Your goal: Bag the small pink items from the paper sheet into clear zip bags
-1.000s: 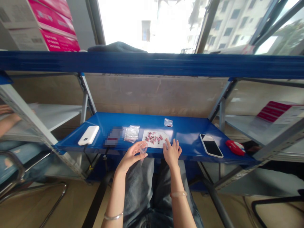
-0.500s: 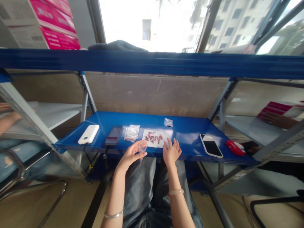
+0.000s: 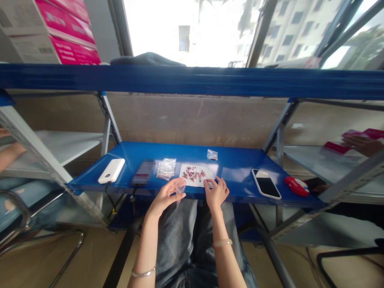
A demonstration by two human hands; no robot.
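My left hand [image 3: 164, 198] grips a small clear plastic bag [image 3: 180, 188] between thumb and fingers, its mouth held round and its tip hanging down past the shelf's front edge. Several small red and dark pieces [image 3: 193, 174], bead-like, lie scattered on a white sheet [image 3: 198, 183]. At the sheet's right corner, my right hand [image 3: 217, 195] has its thumb and index finger drawn together; whatever lies between the fingertips is too small to make out. Flat clear bags [image 3: 166, 168] lie in a pile left of the sheet, and another small clear bag [image 3: 212, 155] lies behind it.
The blue shelf [image 3: 237, 168] carries a white power bank [image 3: 111, 171], a blurred-out dark item [image 3: 144, 172], a phone [image 3: 266, 184] and a red object [image 3: 296, 186]. Cables hang off the front left. Metal uprights flank the shelf. Another person's hand [image 3: 361, 143] handles pink boxes at right.
My right hand's thumb and index finger have closed toward each other at the sheet's corner. My left hand keeps its hold on the bag. At right, the other person's pink box has shifted.
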